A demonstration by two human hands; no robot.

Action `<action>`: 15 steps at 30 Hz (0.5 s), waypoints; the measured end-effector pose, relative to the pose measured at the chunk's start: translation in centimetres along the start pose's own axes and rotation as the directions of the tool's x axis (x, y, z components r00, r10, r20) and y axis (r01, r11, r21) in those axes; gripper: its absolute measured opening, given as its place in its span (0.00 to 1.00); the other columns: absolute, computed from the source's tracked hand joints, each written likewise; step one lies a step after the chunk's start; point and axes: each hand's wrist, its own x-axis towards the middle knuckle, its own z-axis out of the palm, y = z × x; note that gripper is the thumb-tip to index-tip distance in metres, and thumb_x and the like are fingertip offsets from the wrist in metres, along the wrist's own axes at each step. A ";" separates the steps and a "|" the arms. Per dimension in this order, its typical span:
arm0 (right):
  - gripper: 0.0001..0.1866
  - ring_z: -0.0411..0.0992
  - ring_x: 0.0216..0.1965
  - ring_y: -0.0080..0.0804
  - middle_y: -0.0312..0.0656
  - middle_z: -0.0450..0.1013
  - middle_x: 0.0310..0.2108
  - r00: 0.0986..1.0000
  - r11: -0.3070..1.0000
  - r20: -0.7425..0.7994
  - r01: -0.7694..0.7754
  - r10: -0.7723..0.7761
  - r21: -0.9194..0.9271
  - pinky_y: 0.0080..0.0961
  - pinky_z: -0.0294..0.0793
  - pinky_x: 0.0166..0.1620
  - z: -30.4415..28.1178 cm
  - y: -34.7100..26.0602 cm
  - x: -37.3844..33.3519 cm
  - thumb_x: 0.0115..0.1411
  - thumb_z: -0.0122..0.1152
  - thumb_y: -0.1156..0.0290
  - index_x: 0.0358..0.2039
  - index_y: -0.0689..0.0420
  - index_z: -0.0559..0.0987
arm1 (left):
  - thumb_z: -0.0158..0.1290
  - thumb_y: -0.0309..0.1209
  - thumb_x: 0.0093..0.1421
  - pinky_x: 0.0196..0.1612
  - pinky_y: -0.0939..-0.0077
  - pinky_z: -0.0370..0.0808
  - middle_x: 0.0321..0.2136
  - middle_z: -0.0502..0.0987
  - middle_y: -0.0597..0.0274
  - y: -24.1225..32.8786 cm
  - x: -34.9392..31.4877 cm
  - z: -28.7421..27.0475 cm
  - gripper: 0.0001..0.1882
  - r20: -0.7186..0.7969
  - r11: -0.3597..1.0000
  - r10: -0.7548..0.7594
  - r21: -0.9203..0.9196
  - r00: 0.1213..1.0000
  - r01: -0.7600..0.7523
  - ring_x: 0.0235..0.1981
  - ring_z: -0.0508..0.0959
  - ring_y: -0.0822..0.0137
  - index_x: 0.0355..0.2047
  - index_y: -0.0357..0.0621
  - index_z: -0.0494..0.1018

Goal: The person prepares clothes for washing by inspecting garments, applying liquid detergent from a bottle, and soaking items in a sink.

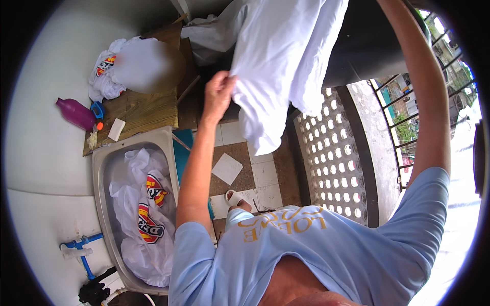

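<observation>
A white garment (275, 56) hangs in loose folds from the top of the view. My left hand (219, 94) grips its left edge, fingers closed on the cloth. My right arm (426, 86) reaches up along the right side, and its hand is beyond the top edge of the picture. More white cloth (214, 35) lies behind the hanging piece, to the left. Below my left hand, a grey sink basin (102, 204) holds wet white shirts (135, 204) with red, yellow and black prints.
On the wooden board (148, 109) lie bundled white shirts (104, 76), a purple bottle (76, 113), a blue brush (97, 109) and a white bar (116, 130). Blue pipes (84, 250) run along the left wall. A perforated block wall (332, 158) and metal railing (393, 122) stand on the right.
</observation>
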 end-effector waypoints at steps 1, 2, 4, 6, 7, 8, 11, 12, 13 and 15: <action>0.12 0.59 0.26 0.21 0.31 0.62 0.22 0.996 0.988 -0.013 -0.092 0.091 -0.127 0.26 0.62 0.31 -1.6 1.3 -1.1 0.66 0.47 0.65 0.30 0.59 0.71 | 0.54 0.32 0.63 0.25 0.86 0.66 0.26 0.74 0.70 0.8 0.2 -0.9 0.09 -0.061 0.999 0.004 -0.041 0.998 -0.007 0.23 0.70 0.82 0.37 0.39 0.73; 0.12 0.58 0.26 0.20 0.30 0.60 0.21 0.994 0.986 -0.023 -0.113 0.111 -0.123 0.25 0.60 0.29 -2.2 2.0 -2.9 0.66 0.47 0.66 0.27 0.58 0.69 | 0.53 0.34 0.63 0.26 0.87 0.66 0.26 0.74 0.69 2.1 0.3 -2.1 0.10 -0.078 0.996 -0.022 -0.091 0.997 0.015 0.24 0.70 0.82 0.38 0.39 0.72; 0.12 0.56 0.25 0.19 0.29 0.59 0.21 0.985 0.985 -0.039 -0.170 0.169 -0.022 0.25 0.60 0.29 -2.5 4.9 -5.5 0.66 0.46 0.67 0.25 0.56 0.67 | 0.52 0.37 0.64 0.29 0.86 0.66 0.27 0.72 0.69 4.4 0.7 -4.4 0.12 -0.156 0.999 0.011 -0.035 0.988 -0.017 0.27 0.68 0.81 0.39 0.40 0.71; 0.13 0.56 0.25 0.19 0.29 0.59 0.21 0.978 0.979 -0.042 -0.202 0.204 0.039 0.24 0.58 0.28 -3.0 7.0 -7.5 0.66 0.46 0.67 0.24 0.56 0.66 | 0.49 0.40 0.66 0.32 0.84 0.62 0.26 0.66 0.72 6.3 1.6 -6.3 0.15 -0.206 0.980 0.125 0.179 0.971 -0.088 0.28 0.62 0.80 0.37 0.39 0.70; 0.13 0.56 0.25 0.19 0.29 0.59 0.21 0.977 0.979 -0.057 -0.205 0.205 0.008 0.23 0.58 0.28 -3.5 8.0 -8.5 0.66 0.47 0.67 0.24 0.55 0.66 | 0.47 0.41 0.67 0.32 0.83 0.61 0.25 0.65 0.73 7.4 2.1 -6.5 0.15 -0.180 0.958 0.162 0.264 0.970 -0.111 0.27 0.60 0.79 0.36 0.39 0.70; 0.13 0.57 0.25 0.19 0.29 0.60 0.21 0.959 0.958 -0.021 -0.280 0.282 0.062 0.23 0.59 0.28 -3.8 7.7 -9.8 0.66 0.47 0.66 0.25 0.56 0.67 | 0.50 0.41 0.66 0.32 0.84 0.61 0.25 0.66 0.73 8.4 2.4 -7.2 0.15 -0.134 0.941 0.183 0.312 0.974 -0.133 0.27 0.61 0.79 0.36 0.39 0.71; 0.13 0.58 0.26 0.20 0.30 0.61 0.22 0.949 0.948 -0.015 -0.313 0.314 0.049 0.24 0.61 0.29 -5.1 8.8 -12.4 0.66 0.48 0.63 0.28 0.57 0.70 | 0.58 0.41 0.60 0.33 0.84 0.63 0.26 0.68 0.73 11.3 3.7 -7.1 0.16 0.003 0.893 0.118 0.437 0.993 -0.107 0.28 0.63 0.79 0.34 0.40 0.72; 0.13 0.59 0.26 0.20 0.30 0.62 0.23 0.955 0.955 -0.030 -0.296 0.296 0.013 0.25 0.62 0.30 -5.7 9.7 -13.3 0.66 0.48 0.62 0.29 0.57 0.70 | 0.61 0.41 0.57 0.34 0.84 0.64 0.26 0.69 0.73 12.0 3.9 -6.7 0.16 0.047 0.876 0.071 0.475 0.996 -0.085 0.28 0.65 0.79 0.34 0.41 0.72; 0.13 0.60 0.27 0.21 0.30 0.63 0.24 0.940 0.939 0.007 -0.342 0.342 0.044 0.25 0.62 0.31 -6.0 9.8 -13.9 0.66 0.49 0.61 0.30 0.58 0.71 | 0.63 0.40 0.55 0.33 0.84 0.65 0.26 0.70 0.73 12.9 3.7 -6.7 0.16 0.075 0.863 0.049 0.498 0.996 -0.080 0.28 0.66 0.79 0.34 0.41 0.73; 0.14 0.61 0.30 0.21 0.31 0.65 0.25 0.900 0.895 0.087 -0.434 0.427 0.104 0.26 0.64 0.34 -6.3 9.9 -14.7 0.65 0.49 0.60 0.32 0.58 0.72 | 0.67 0.38 0.51 0.33 0.84 0.66 0.27 0.72 0.72 14.7 3.4 -6.7 0.17 0.129 0.834 0.002 0.546 0.992 -0.072 0.29 0.68 0.79 0.33 0.41 0.73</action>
